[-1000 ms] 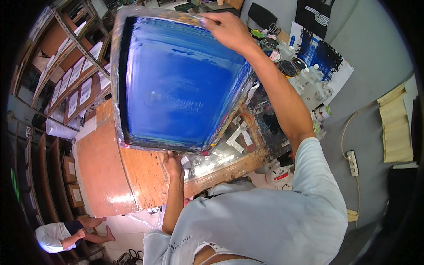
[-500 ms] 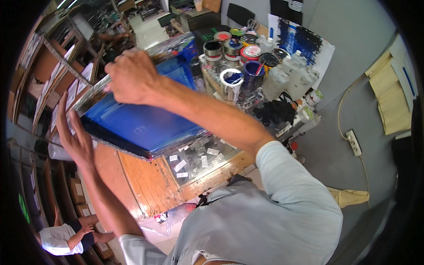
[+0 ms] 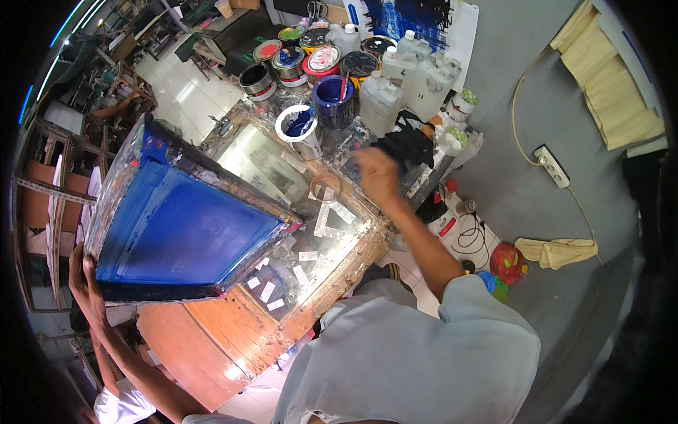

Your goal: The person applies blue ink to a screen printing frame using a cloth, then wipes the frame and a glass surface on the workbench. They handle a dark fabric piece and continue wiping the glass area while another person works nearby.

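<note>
A screen-printing frame (image 3: pixel 187 222) with blue ink over its mesh stands tilted up at the left of the workbench. My left hand (image 3: pixel 88 290) grips its lower left edge, with some of the fingers hidden by the rim. To the right, my right hand (image 3: pixel 379 180) is off the frame, over the bench's right side. Its fingers look curled but are smeared by motion, so I cannot make out whether they hold anything. Near it, a thin brown ring (image 3: pixel 325 187) and white paper strips (image 3: pixel 321 219) lie on the bench's glass top (image 3: pixel 265 166).
Several ink cans stand at the back, with a white bucket of blue ink (image 3: pixel 298 131) in front. Cloudy plastic bottles (image 3: pixel 381 102) and black gloves (image 3: pixel 406 145) are at the right. A power strip (image 3: pixel 552 166) hangs on the grey wall. Another person (image 3: pixel 123 403) is at lower left.
My right hand has let go of the frame's upper edge and moved right across the bench. The frame has swung left and tilted up, uncovering the glass. My left hand has moved lower.
</note>
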`<state>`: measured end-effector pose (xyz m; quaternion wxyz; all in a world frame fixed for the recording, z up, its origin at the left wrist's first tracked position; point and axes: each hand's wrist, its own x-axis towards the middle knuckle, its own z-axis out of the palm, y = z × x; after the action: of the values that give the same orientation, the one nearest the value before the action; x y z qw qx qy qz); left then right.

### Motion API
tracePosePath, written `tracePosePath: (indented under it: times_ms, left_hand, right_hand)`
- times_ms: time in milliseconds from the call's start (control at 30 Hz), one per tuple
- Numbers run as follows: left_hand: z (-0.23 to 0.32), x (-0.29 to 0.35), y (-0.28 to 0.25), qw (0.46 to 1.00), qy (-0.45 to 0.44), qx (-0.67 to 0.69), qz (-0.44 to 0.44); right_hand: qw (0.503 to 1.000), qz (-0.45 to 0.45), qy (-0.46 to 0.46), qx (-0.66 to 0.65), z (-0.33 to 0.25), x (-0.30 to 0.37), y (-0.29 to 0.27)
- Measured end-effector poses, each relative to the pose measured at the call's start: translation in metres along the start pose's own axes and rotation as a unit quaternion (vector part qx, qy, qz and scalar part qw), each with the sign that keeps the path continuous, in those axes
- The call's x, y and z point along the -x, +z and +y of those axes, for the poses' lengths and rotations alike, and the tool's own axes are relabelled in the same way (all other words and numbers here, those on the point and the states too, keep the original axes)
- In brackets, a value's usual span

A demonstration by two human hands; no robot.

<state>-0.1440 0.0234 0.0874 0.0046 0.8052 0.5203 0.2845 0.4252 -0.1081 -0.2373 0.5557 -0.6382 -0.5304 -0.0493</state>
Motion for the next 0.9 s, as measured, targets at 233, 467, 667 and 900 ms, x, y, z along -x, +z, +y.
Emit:
tracePosePath:
  times_ms: [233, 467, 667, 900]
  left_hand:
    - [0.021, 0.005, 0.001, 0.999, -0.034, -0.003, -0.020]
    - [-0.047, 0.032, -0.047, 0.996, -0.077, -0.036, 0.022]
    - [-0.044, 0.059, -0.058, 0.989, -0.126, -0.068, 0.036]
    - [-0.039, 0.080, -0.057, 0.981, -0.185, -0.050, 0.023]
  right_hand:
    - [0.957, -0.158, -0.016, 0.242, 0.101, 0.048, -0.025]
    - [0.900, -0.366, 0.060, 0.231, 0.079, 0.035, 0.017]
    - [0.927, -0.316, -0.006, 0.204, -0.017, -0.095, 0.049]
    - [0.809, -0.509, -0.122, 0.268, -0.006, -0.174, 0.154]
